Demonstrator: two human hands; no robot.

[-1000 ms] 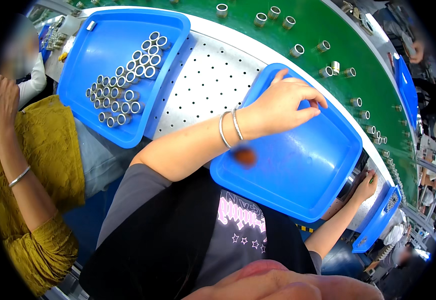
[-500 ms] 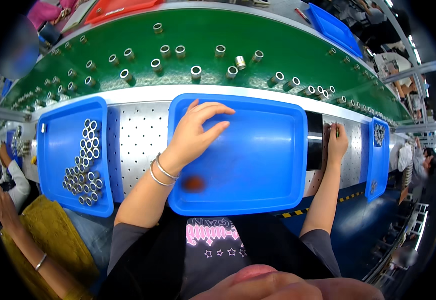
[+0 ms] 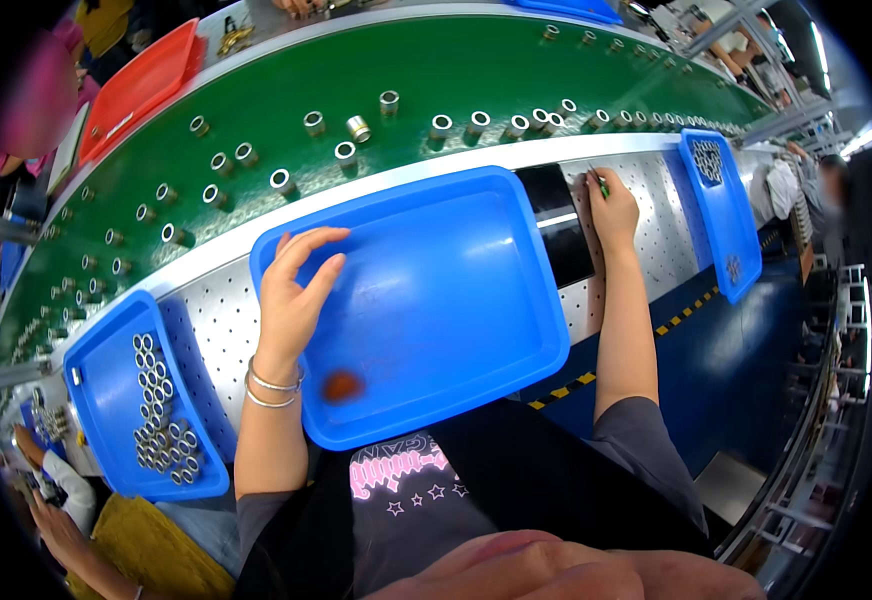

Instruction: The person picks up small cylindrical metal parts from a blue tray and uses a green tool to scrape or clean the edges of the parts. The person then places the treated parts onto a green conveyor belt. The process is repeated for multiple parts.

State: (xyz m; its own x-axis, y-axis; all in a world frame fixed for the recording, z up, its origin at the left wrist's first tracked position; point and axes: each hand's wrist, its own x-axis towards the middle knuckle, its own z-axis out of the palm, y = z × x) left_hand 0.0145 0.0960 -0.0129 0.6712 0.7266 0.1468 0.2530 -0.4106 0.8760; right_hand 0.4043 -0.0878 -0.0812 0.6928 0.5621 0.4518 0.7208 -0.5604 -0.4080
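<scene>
My left hand [image 3: 298, 295] hovers over the left side of a large blue tray [image 3: 426, 290], its fingers apart and nothing held. A brown blurred spot [image 3: 341, 385] shows at the tray's near left corner. To the right of a flat black panel [image 3: 556, 225], my right hand [image 3: 614, 212] is closed around a thin tool with a green part [image 3: 603, 187]. Most of that tool is hidden by the fingers, so its kind cannot be told. The hand is over the perforated metal worktop [image 3: 656, 225].
Short metal sleeves [image 3: 345, 153] stand on the green conveyor belt [image 3: 296, 85] beyond the tray. More sleeves fill part of a left blue tray [image 3: 106, 385]; another blue tray [image 3: 726, 215] with parts is at right. A co-worker's hand [image 3: 61, 525] is at lower left.
The view has turned, so the worktop appears tilted and shifted left. My left hand sits closer to the tray's left rim. My right hand keeps its grip beside the black panel.
</scene>
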